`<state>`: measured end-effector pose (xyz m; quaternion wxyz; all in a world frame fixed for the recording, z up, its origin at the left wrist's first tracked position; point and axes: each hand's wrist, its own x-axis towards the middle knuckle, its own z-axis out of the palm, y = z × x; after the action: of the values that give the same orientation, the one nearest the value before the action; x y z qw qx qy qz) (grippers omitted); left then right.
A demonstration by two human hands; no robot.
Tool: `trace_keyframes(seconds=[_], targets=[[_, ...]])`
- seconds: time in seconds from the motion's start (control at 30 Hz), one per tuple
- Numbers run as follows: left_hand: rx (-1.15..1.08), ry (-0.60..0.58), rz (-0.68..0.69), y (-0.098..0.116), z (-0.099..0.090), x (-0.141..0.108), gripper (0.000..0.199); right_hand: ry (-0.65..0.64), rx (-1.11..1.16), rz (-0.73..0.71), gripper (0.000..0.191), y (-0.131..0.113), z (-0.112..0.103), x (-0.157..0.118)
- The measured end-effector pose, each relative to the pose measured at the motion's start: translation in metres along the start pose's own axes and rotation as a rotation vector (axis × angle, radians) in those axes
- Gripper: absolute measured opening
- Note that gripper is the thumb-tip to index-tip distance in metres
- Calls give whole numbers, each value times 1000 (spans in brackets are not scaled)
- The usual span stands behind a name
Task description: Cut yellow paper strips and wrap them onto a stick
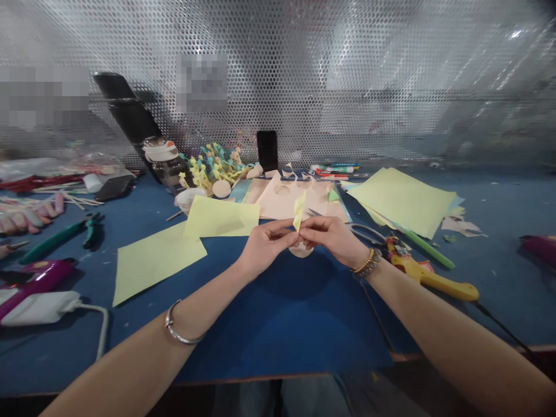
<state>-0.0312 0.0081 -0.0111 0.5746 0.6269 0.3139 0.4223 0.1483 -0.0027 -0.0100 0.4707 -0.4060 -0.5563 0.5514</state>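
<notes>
A small folded yellow paper piece (299,209) stands upright between my fingertips at the middle of the table. My left hand (268,244) pinches its lower end from the left, and my right hand (330,236) pinches it from the right, the fingertips nearly touching. Just below the fingers lies a pale round disc (301,250), partly covered by them. Scissors (367,233) rest beside my right hand, their blades partly behind it. Pink paper with cut-outs (278,200) lies behind my hands. Yellow sheets (223,216) are to the left.
A yellow glue gun (447,282) and green pen (428,246) lie right, near stacked yellow paper (403,194). Green pliers (56,240) and a white plug (41,308) are left. A jar (167,165), paper stars (215,168) and a phone (267,150) stand behind.
</notes>
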Motion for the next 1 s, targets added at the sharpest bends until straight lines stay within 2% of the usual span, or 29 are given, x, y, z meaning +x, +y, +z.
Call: trace_keyframes(seconds=[0.17, 0.5, 0.73, 1.0], targets=[[-49, 52, -8, -3, 0, 1, 42, -33, -12, -15, 21, 1, 0, 0], [-38, 20, -56, 1, 0, 0, 45, -36, 36, 23, 20, 5, 1, 0], [82, 107, -5, 5, -5, 2, 25, -83, 68, 74, 21, 2, 4, -1], [56, 94, -28, 7, -5, 2, 23, -74, 146, 114, 23, 1, 8, -3]])
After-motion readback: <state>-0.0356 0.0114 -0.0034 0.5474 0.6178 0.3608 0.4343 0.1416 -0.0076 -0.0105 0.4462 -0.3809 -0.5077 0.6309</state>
